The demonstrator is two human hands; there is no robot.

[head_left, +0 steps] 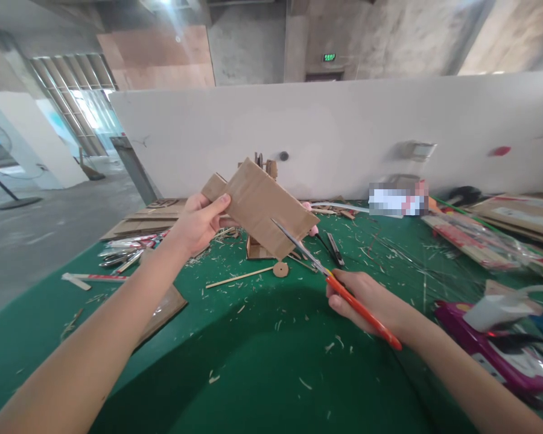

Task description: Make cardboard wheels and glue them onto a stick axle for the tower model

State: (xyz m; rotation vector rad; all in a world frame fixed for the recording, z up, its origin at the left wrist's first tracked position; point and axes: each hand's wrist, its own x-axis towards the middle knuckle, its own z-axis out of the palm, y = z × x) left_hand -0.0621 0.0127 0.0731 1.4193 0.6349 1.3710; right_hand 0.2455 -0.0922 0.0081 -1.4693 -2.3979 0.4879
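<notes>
My left hand [203, 224] grips a brown cardboard piece [265, 208] by its left side, thumb on top, and holds it tilted above the green table. My right hand [359, 298] is closed on scissors [359, 310] with orange handles. The blades point up and left and overlap the lower right part of the cardboard; whether they have cut into it I cannot tell. Behind the cardboard stands a partly hidden cardboard structure [270, 170]. Below it, a thin wooden stick [239, 278] lies beside a small round disc [280, 269].
Scraps litter the green table [262, 361]. A box cutter [335, 248] lies behind the scissors. At right are a purple-and-white device [493, 355] and stacked cardboard [520, 214]. More cardboard [149, 217] and wrapped sticks [129, 248] lie at left. A white partition [335, 132] stands behind.
</notes>
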